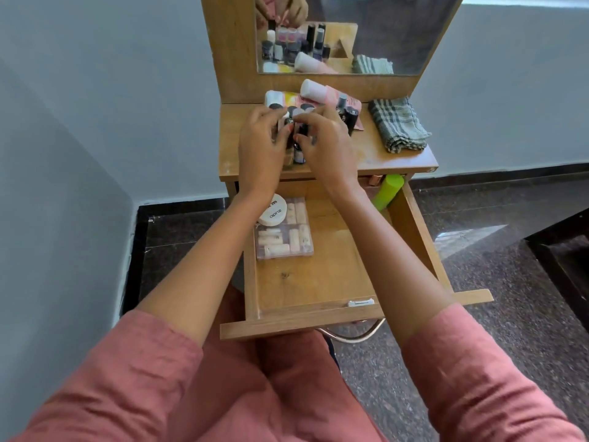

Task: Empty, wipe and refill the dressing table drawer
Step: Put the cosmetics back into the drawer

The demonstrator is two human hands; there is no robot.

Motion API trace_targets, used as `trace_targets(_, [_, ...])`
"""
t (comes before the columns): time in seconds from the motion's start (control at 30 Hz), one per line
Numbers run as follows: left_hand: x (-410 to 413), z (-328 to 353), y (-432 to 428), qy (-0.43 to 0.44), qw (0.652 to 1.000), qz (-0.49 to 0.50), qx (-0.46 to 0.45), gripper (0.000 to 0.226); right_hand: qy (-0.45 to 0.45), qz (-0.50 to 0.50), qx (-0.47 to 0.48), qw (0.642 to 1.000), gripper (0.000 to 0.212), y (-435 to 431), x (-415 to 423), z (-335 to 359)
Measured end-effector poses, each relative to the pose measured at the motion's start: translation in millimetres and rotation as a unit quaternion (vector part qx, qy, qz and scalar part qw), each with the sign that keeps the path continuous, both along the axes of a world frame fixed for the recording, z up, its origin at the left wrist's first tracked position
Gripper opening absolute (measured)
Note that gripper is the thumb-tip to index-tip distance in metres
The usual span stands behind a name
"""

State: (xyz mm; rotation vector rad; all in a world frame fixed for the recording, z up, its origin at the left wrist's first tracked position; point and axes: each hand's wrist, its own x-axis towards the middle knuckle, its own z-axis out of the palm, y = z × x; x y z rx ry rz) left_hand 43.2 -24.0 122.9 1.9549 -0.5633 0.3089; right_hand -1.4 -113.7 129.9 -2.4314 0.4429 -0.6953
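The wooden drawer [306,282] is pulled out below the dressing table top [382,154]. Inside lie a clear box of nail tips [287,237], a white round jar [272,213] and a green bottle [387,191] at the back right. Both hands reach over the drawer to a cluster of small nail polish bottles [298,145] standing on the table top. My left hand [261,145] and my right hand [328,145] close around these bottles from either side. A checked cloth [398,126] lies folded on the table's right side.
More bottles, a white tube [314,89] and pink packets [347,100] crowd the back of the table under the mirror [398,33]. Grey walls stand left and behind. A dark speckled floor [494,250] and dark furniture [567,260] lie to the right.
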Motion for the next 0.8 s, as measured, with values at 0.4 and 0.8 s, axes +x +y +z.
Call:
trace_targets(0.4, [3.3,1.6,-3.2,-0.015,0.999,-0.044,0.021,0.018,-0.017,-0.009,0.015,1.000,0.018,-4.7,2.0,1.8])
trace_targets(0.8, [-0.2,5.5,-3.3,0.001,0.999,-0.035,0.012,0.019,-0.044,-0.008,0.057,0.997,0.039,-2.5,-1.8,-1.8])
